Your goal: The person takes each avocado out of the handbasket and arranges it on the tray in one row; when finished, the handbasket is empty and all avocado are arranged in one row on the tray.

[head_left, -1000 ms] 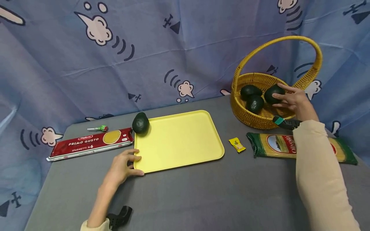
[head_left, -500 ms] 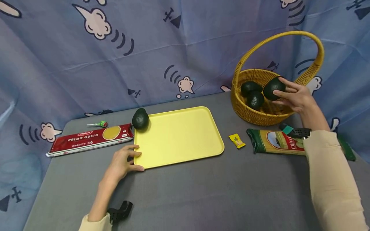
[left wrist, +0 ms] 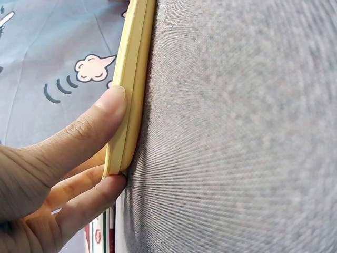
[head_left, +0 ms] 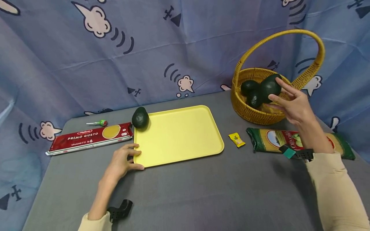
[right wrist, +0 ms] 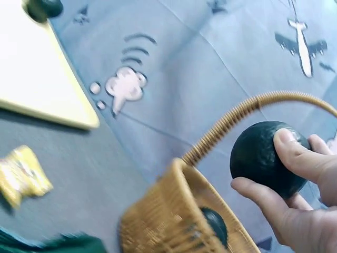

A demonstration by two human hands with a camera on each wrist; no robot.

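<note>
The tray (head_left: 177,135) lies left of the basket (head_left: 254,116), which contains 2 avocados (head_left: 253,100).

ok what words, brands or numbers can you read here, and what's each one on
"PRIMO GUSTO": red packet
"SPAGHETTI", then "6": same red packet
"OLIVOILA", slightly blurred: green-ended packet
Too small or blurred to read: oval logo on the red packet, print on the yellow wrapper

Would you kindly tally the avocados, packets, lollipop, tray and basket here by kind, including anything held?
Avocados: 4
Long packets: 2
Small yellow packet: 1
Lollipop: 1
Tray: 1
Basket: 1
Total: 10
</note>
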